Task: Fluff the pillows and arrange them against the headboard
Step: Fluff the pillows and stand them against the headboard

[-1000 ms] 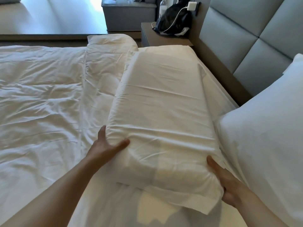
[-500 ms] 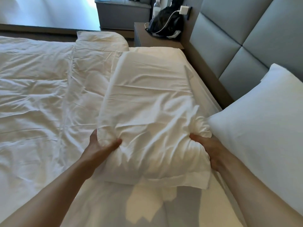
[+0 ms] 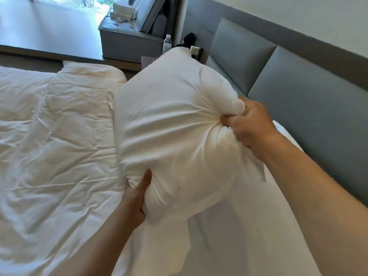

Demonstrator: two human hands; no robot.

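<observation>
You are mid-fluff, by my judgement: your left hand point(image 3: 135, 198) cups the pillow's point(image 3: 175, 124) lower end and your right hand point(image 3: 249, 124) bunches a fistful of its case, so each grip is closed on it, held above the bed point(image 3: 229, 246) near the headboard point(image 3: 308, 108). Propping it there remains. The soft, puffy pillow bulges under creased white cotton; the headboard is smooth grey padded panels.
</observation>
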